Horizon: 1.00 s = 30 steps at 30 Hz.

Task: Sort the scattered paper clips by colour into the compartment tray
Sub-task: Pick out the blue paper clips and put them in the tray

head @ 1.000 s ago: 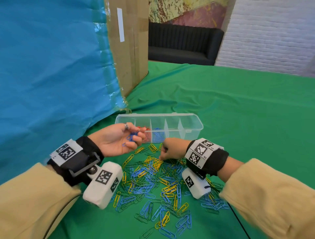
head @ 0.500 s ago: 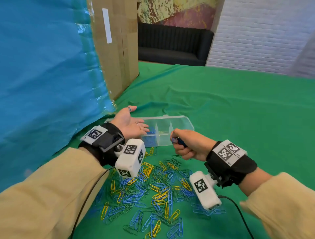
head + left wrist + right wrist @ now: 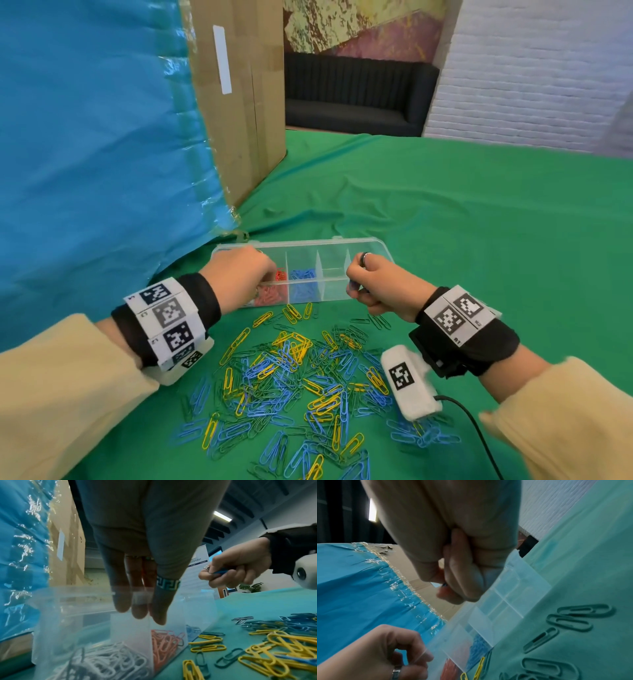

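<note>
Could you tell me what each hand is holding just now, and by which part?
The right hand pinches small blue paper clips between thumb and curled fingers; which part cannot be told. The left hand holds nothing.

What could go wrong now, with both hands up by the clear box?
The right hand grips blue clips near the tray's empty compartments, so they might land there, not with the blue ones. The left hand hangs over the red clips and could nudge the light tray.

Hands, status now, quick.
Left hand: open, fingers straight down over the tray, holding nothing.
Right hand: closed on blue clips.
</note>
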Each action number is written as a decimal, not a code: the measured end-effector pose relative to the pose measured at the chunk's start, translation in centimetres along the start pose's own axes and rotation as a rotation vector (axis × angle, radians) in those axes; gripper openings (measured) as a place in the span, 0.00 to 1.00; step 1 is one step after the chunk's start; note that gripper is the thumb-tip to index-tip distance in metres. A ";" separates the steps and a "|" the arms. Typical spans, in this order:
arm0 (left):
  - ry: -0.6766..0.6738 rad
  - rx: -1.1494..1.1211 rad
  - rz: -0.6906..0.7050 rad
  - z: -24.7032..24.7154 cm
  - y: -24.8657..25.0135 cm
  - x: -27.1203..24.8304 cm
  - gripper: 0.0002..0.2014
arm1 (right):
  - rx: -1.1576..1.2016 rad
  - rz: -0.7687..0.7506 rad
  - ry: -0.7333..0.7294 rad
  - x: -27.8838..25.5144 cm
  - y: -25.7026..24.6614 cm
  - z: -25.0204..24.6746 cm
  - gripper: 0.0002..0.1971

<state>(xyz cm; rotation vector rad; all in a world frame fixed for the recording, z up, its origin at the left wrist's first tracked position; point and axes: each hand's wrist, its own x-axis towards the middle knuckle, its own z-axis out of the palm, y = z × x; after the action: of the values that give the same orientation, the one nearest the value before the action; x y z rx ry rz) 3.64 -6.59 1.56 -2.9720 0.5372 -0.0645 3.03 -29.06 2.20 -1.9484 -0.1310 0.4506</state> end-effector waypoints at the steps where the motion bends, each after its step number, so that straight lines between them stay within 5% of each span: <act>1: 0.003 0.001 0.011 0.1 0.1 -0.1 0.14 | 0.016 -0.015 0.010 0.0 -0.2 -0.1 0.10; 8: 0.032 0.023 0.063 1.2 1.6 -1.8 0.13 | -0.013 -0.069 0.046 1.7 -1.5 -0.4 0.09; 18: 0.088 -0.014 0.057 1.4 1.3 -1.9 0.12 | -0.640 -0.216 -0.011 5.0 -3.6 3.0 0.05; 30: 0.100 -0.037 0.057 1.8 1.2 -2.0 0.14 | -0.670 -0.389 0.027 5.0 -3.0 2.0 0.11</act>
<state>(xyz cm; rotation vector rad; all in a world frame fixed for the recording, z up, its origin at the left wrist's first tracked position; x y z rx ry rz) 1.49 -6.81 -0.45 -2.9997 0.6407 -0.2005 7.22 -24.67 2.95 -2.4997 -0.7047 0.1193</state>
